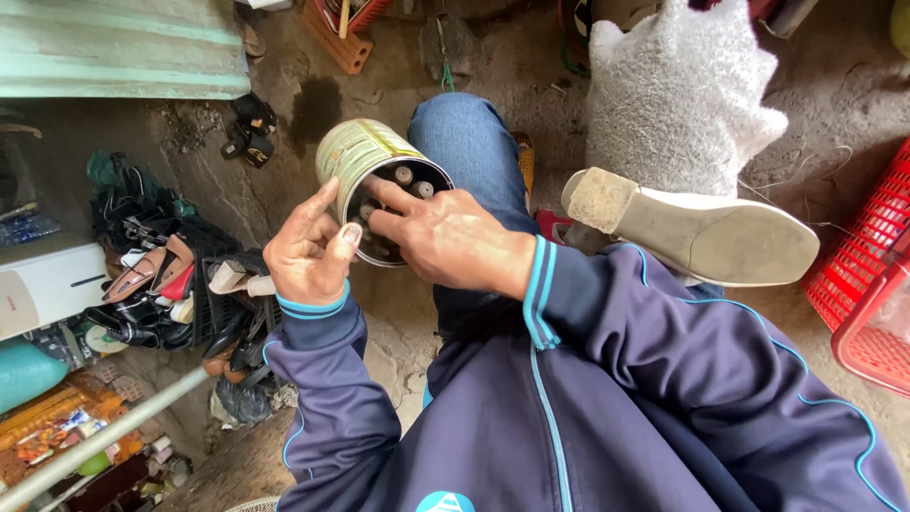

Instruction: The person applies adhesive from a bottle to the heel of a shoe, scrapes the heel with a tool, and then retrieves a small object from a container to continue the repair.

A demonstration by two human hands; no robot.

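Observation:
My left hand (308, 251) grips a round metal can (358, 152) with a greenish label, tilted so its open mouth faces me. Inside the can stand several small tubes or bottles with pale caps (406, 175). My right hand (445, 237) reaches into the can's mouth with its fingers spread among those caps; what the fingertips touch is hidden. A pale flat shoe (711, 237) lies sole-up across my right forearm or lap, its worn heel toward the can. Both arms wear dark blue sleeves with light blue trim.
A fuzzy white cloth (678, 95) sits behind the shoe. A red plastic basket (867, 275) stands at the right. A black crate of shoes (180, 284) is at the left, a green corrugated sheet (114, 47) above it. My jeans-clad knee (469, 142) is behind the can.

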